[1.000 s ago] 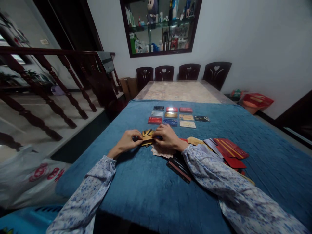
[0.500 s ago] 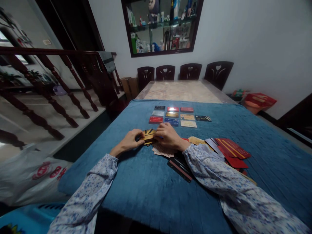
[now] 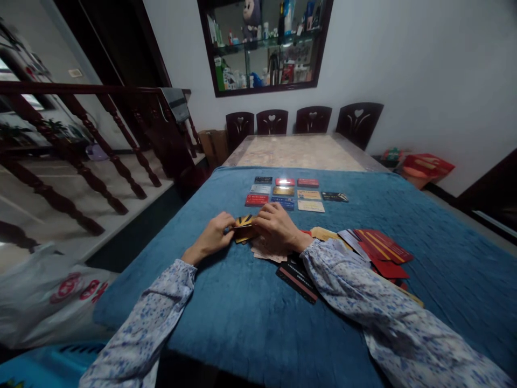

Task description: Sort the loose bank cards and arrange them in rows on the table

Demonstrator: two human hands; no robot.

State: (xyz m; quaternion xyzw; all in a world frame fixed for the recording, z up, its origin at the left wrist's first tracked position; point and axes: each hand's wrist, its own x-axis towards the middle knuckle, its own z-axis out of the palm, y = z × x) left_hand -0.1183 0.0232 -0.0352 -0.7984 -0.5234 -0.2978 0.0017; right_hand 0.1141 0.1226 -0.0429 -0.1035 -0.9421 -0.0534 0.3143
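Gold and black cards (image 3: 244, 231) are pinched between my two hands, just above the blue cloth. My left hand (image 3: 214, 235) is closed on their left end. On their right end, my right hand (image 3: 278, 226) is closed, its fingers partly covering them. Under my right hand lies a fan of pale pinkish cards (image 3: 269, 250). A black card with a reddish stripe (image 3: 297, 281) rests nearer to me, partly under the right sleeve. Beyond my hands, several cards stand in rows, among them a blue card (image 3: 283, 203) and a red card (image 3: 257, 200).
Loose red cards (image 3: 385, 245) and a yellow card (image 3: 325, 234) are spread by my right forearm. The blue cloth (image 3: 226, 323) covers the near table; bare marble top (image 3: 294, 148) shows beyond. Chairs (image 3: 272, 122) line the far end. A white plastic bag (image 3: 52, 296) sits at left.
The gold and black cards have shifted slightly in my fingers, and more of the lower card shows. My left hand has moved a little. The view has drifted slightly.
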